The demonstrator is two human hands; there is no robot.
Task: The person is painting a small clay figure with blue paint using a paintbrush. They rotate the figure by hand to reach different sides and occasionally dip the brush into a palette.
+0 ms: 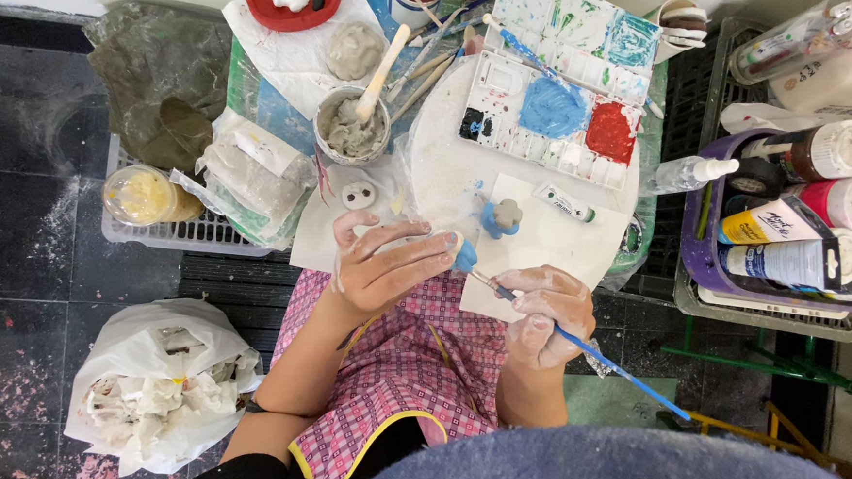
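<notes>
While paint fills the palette (pixel 560 101) on our round board (pixel 440 162), our left hand (pixel 386 267) grips a small clay figure (pixel 456 251), partly blue, partly bare; our right hand (pixel 544 314) pinches a blue-handled brush (pixel 614 366) touching it.

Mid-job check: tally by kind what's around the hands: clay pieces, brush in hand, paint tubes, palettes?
Blue-handled paintbrush, in the right hand: 1
Small clay pieces: 3 (white-and-blue one in the left hand, blue-and-grey one, grey disc with two holes)
White paint tube: 1
White plastic palette: 1
Total: 6
</notes>
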